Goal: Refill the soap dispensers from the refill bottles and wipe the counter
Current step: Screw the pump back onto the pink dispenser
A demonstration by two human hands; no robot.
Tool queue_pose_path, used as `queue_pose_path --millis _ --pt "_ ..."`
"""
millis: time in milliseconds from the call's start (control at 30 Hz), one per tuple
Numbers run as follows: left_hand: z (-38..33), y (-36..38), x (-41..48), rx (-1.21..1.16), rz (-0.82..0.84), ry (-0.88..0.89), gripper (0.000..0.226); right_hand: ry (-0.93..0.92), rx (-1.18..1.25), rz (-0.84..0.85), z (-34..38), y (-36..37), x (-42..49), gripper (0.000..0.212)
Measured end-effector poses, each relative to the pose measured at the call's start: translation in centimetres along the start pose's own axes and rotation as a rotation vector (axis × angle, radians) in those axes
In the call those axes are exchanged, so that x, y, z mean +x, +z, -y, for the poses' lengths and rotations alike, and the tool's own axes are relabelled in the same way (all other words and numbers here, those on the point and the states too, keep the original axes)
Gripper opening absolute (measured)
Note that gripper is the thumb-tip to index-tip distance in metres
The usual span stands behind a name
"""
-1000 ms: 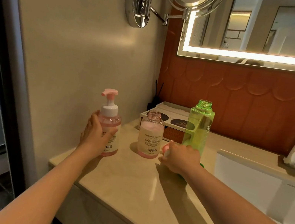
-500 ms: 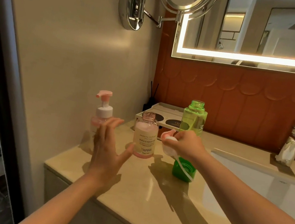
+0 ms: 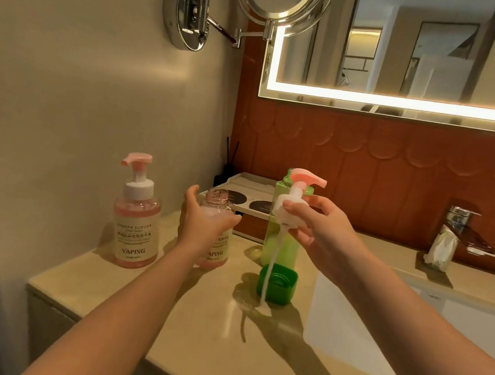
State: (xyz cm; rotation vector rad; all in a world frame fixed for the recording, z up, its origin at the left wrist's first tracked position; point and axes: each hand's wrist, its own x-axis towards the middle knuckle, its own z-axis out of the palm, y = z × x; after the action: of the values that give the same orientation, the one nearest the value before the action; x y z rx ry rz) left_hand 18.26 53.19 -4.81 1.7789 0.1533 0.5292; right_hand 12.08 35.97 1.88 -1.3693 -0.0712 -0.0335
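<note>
Pump head (image 3: 293,206) is now raised, pinched by the collar in the right hand (image 3: 326,236), dip tube hanging near-vertical. Left hand (image 3: 200,225) now wraps the open dispenser (image 3: 220,197), upright on the counter (image 3: 216,329), neck just left of and below the pump. Green refill bottle (image 3: 282,245) stands just behind.

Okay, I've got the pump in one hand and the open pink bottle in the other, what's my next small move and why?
Probably swing the pump left and thread its dip tube into the open pink bottle. Your right hand holds it off to the side, tube dangling by the green cap, while your left hand grips the bottle, its neck uncovered.
</note>
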Motion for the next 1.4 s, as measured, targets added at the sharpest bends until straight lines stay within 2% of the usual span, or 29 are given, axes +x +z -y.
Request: queue_pose_path --millis 167,400,567,700,900,1167,1333,1400 --pt "0.9 0.3 0.3 0.252 -0.059 0.043 0.072 0.003 0.141 -0.035 0.3 -1.3 -0.4 0.067" --pt "0.9 -0.6 -1.1 0.208 0.01 0.098 0.062 -0.031 0.213 -0.115 0.3 -3.3 -1.8 0.06" --pt "0.7 -1.6 -3.7 0.156 0.066 0.114 0.061 -0.088 0.241 -0.189 0.5 -4.9 -3.5 0.07" --pt "0.1 -2.2 -5.3 0.145 0.082 0.124 0.061 -0.144 0.22 -0.214 0.9 -6.1 -4.6 0.053" --pt "-0.6 -2.6 -7.6 0.105 0.097 0.141 0.057 -0.186 0.194 -0.221 1.7 -7.2 -6.0 0.049" --pt "-1.7 -2.4 -11.0 0.078 0.163 0.209 0.054 -0.195 0.17 -0.195 2.8 -7.3 -7.2 0.06" --pt "-2.8 -1.0 -13.6 0.015 0.258 0.228 0.049 -0.201 0.045 -0.201 3.0 -6.9 -7.4 0.092" --pt "-3.2 -0.1 -14.4 0.0 0.3 0.239 0.051 -0.212 0.004 -0.203 3.2 -6.8 -7.6 0.098"
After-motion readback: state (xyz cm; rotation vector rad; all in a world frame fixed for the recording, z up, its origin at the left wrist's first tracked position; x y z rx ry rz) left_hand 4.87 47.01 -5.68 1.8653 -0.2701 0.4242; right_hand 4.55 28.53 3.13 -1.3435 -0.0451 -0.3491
